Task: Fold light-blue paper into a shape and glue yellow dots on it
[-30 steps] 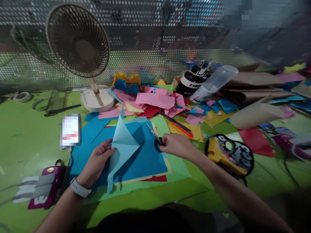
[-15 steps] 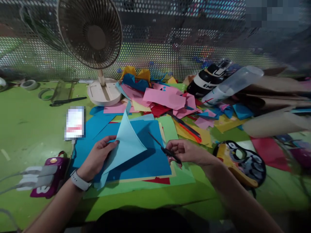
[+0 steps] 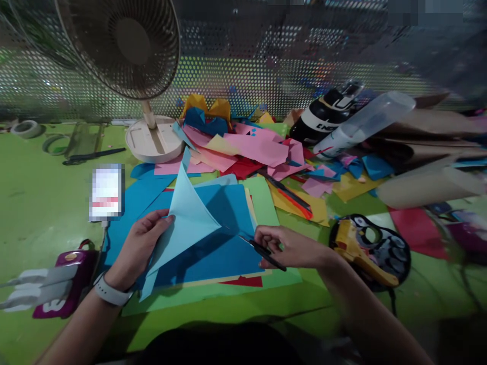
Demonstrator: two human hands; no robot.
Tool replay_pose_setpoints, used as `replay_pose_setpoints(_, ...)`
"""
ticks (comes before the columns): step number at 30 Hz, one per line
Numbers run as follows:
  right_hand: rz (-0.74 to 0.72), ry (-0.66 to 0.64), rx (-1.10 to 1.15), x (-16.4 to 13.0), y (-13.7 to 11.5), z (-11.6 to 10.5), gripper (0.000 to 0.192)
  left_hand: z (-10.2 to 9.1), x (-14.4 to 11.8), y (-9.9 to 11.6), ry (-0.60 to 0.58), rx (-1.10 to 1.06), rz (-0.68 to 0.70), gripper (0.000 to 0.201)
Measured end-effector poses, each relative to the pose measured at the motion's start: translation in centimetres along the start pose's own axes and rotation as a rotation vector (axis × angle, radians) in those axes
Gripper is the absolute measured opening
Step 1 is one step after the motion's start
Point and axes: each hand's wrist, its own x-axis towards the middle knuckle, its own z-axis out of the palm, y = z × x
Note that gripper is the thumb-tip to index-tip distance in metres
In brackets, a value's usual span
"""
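My left hand point(image 3: 146, 241) pinches a folded light blue sheet of paper point(image 3: 190, 215) along its left side, thumb on top. The sheet is raised in a pointed triangular shape over a stack topped by dark blue paper point(image 3: 228, 253). To the right, my right hand point(image 3: 283, 246) is closed round the handles of a pair of scissors point(image 3: 262, 249). The thin blades point left and their tips are beside the sheet's right corner; whether they touch it I cannot tell. Light green, cream and red sheets show under the dark blue paper.
A fan point(image 3: 154, 142) stands at the back left beside a heap of paper scraps point(image 3: 262, 147). A utility knife point(image 3: 291, 195) lies right of the stack. A glue gun point(image 3: 361, 253) rests on a palette-like tray. A phone point(image 3: 106, 192) and power strip point(image 3: 63, 284) lie left.
The scissors have come closer to the right corner of the light blue sheet, and their blades look more closed. My left hand still holds the sheet. The whole view has shifted slightly.
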Motion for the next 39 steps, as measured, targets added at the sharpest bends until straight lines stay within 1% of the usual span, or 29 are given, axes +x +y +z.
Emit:
replay_pose_setpoints(6,0.005,-0.048,-0.029,0.1,-0.7,0.3,0.047,0.1,0.0,-0.3,-0.021,-0.004,-0.019,0.047)
replay_pose_setpoints(14,-0.003,-0.078,-0.017,0.1,-0.6,0.5,0.047,0.5,-0.3,-0.2,-0.05,0.037,-0.039,0.048)
replay_pose_setpoints(19,0.008,-0.077,-0.007,0.2,-0.5,0.5,0.047,0.8,-0.6,0.1,-0.048,0.057,-0.043,0.05)
replay_pose_setpoints(25,-0.006,-0.081,-0.004,0.2,-0.1,0.5,0.043,0.7,-0.4,0.0,-0.048,0.059,-0.048,0.054)
replay_pose_setpoints(29,-0.008,-0.09,0.021,0.3,0.2,0.6,0.043,0.5,-0.4,-0.1,-0.066,0.057,-0.053,0.052)
replay_pose_setpoints(39,0.028,-0.067,0.102,0.5,0.5,0.8,0.044,0.5,-0.4,-0.1,-0.066,0.051,-0.034,0.049)
